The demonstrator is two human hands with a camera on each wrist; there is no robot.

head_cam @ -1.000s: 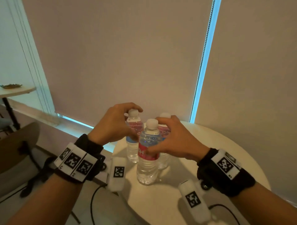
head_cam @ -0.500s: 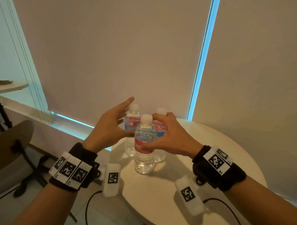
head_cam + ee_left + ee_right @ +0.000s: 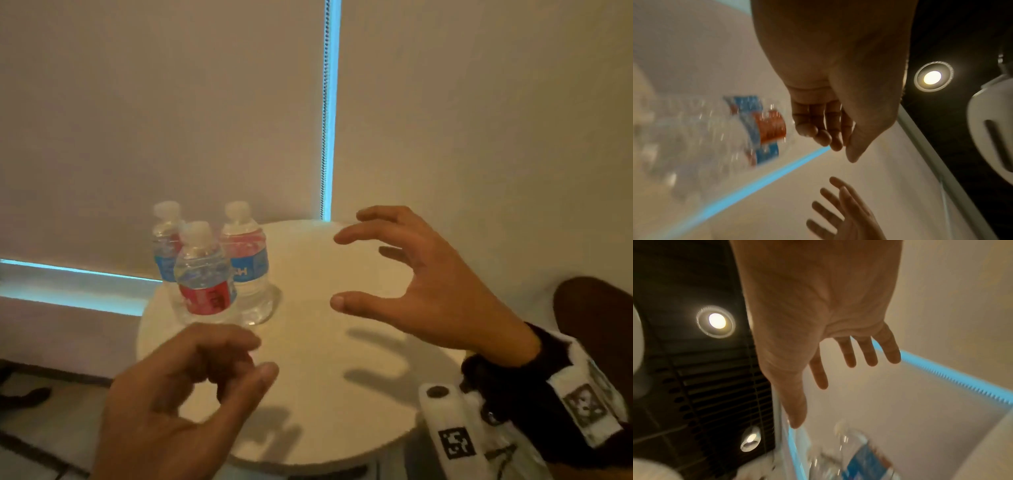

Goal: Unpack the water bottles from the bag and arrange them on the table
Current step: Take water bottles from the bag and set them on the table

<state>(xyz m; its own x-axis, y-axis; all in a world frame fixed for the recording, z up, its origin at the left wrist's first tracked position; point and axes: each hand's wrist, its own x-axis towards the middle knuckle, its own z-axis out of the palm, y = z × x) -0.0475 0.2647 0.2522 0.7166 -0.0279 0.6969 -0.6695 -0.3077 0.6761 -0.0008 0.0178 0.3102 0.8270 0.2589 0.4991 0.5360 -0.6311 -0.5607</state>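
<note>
Three clear water bottles with white caps stand upright in a tight cluster at the left of the round white table (image 3: 342,394). The front bottle (image 3: 203,274) shows a red label; the back left bottle (image 3: 165,246) and the back right bottle (image 3: 247,263) show blue and red labels. My left hand (image 3: 191,387) hovers in front of the cluster, fingers loosely curled, holding nothing. My right hand (image 3: 421,277) hangs over the table's middle, right of the bottles, fingers spread and empty. The left wrist view shows blurred bottles (image 3: 756,129) beyond my left hand (image 3: 830,129). No bag is in view.
Beige roller blinds (image 3: 171,120) hang behind the table, with a bright blue gap (image 3: 328,137) between them and a beaded cord in it. A dark chair back (image 3: 596,308) rises at the right. Floor shows at lower left.
Both hands have let go of the bottles and pulled back, the right hand out to the right, the left toward me. The view has swung right. The bottles stand as before.
</note>
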